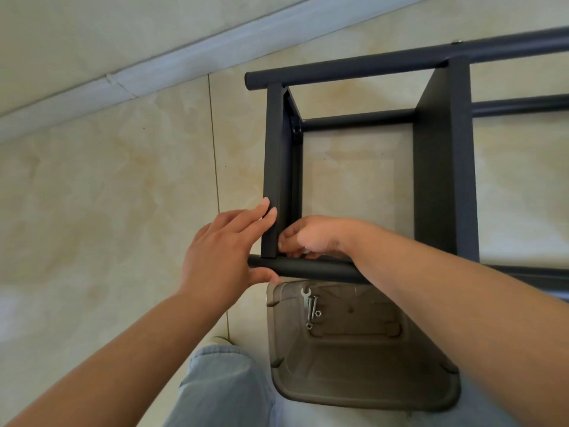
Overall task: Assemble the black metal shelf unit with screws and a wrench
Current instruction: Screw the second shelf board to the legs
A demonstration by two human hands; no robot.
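The black metal shelf unit (443, 155) lies on its side on the tiled floor, its round posts running left to right. My left hand (224, 254) holds the near post (311, 268) at its left end, thumb under the tube and straight fingers against the end shelf panel (275, 167). My right hand (311, 237) reaches in behind that panel's lower corner with curled fingers; what they pinch is hidden. A small silver wrench (305, 295), two long screws (311, 308) and some nuts lie in the clear plastic bin (369, 392) below the post.
A pale skirting board (129, 81) runs diagonally across the upper left along the wall. Beige floor tiles (107, 195) spread out to the left of the shelf. My knee in light jeans (221, 386) is at the bottom centre, beside the bin.
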